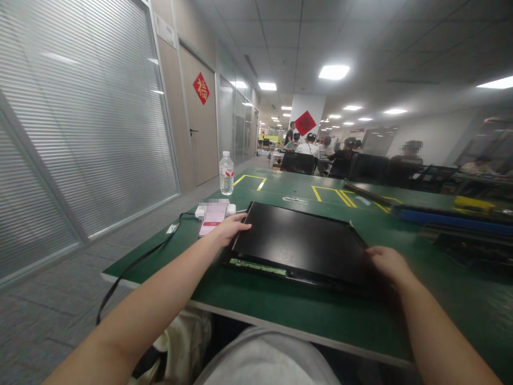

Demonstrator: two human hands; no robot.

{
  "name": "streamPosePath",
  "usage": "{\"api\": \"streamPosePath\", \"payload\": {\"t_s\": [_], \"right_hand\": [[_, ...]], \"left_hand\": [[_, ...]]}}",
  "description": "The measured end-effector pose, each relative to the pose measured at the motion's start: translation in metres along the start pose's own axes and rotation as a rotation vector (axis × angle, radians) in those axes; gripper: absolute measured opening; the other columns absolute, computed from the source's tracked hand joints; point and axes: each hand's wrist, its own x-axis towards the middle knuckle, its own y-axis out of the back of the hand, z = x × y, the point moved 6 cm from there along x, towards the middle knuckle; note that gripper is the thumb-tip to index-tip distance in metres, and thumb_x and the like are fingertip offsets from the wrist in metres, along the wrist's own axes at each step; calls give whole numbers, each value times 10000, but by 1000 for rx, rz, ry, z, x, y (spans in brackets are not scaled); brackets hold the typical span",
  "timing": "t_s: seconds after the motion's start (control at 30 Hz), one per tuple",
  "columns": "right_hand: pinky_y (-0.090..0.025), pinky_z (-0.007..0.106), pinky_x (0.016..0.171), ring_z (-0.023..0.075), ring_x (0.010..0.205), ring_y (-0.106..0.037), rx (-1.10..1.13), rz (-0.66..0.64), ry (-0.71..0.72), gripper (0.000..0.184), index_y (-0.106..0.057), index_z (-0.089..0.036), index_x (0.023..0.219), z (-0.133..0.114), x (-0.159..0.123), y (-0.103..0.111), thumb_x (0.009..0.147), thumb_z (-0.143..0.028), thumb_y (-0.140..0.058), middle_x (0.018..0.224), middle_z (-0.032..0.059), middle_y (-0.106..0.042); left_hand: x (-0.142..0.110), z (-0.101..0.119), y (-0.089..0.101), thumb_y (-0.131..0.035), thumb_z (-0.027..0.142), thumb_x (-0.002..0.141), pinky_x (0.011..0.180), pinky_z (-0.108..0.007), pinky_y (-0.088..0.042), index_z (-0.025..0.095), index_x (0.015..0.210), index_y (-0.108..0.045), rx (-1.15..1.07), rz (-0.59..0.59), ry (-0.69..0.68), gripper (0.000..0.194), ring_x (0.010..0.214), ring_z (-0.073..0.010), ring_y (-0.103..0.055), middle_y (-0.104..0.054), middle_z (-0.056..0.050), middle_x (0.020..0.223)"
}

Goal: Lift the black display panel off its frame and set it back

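At green table point(256, 294), beside phone point(214, 216), with water bottle point(226, 175) farther back: holding black screen point(300, 240). With left hand point(232, 228), clamped on left edge; with right hand point(389, 263), clamped on right edge, fingertips hard to see.

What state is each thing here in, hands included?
Flat black rectangular panel: held at opposite edges
Left hand: gripping panel's left edge
Right hand: gripping panel's right edge
Green circuit-board strip: exposed
Clear plastic bottle: upright, capped
Pink-screened phone: lit
Pale wooden door: closed
White rectangular ceiling light: on
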Motion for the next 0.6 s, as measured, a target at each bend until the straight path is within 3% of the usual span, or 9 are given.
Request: {"api": "streamPosePath", "payload": {"t_s": [0.23,0.47,0.6], "right_hand": [[-517,293,768,234,895,-697,-31,-11,-23,357,-793,-219,932,-3,-2,-1,675,-113,-569,1008,78,-757],[-523,312,746,243,838,-702,33,-15,-23,289,-788,-228,849,-1,-1,-3,665,-124,-591,917,79,-759],[-524,307,719,237,799,-701,36,-16,-37,298,-788,-227,854,-1,-2,-3,654,-125,-591,878,78,-757]], "left_hand": [[5,-2,3,-803,30,637,670,-357,-605,159,1324,-564,-73,-23,-43,739,681,-230,-733,-760,-68,818],[6,-2,3,-785,-7,607,724,-358,-600,164,1152,-645,-108,-20,-97,589,775,-229,-735,-747,-82,997],[6,-2,1,-781,-12,593,696,-338,-601,164,1038,-671,-111,-54,-115,490,721,-205,-724,-746,-57,936]]}}
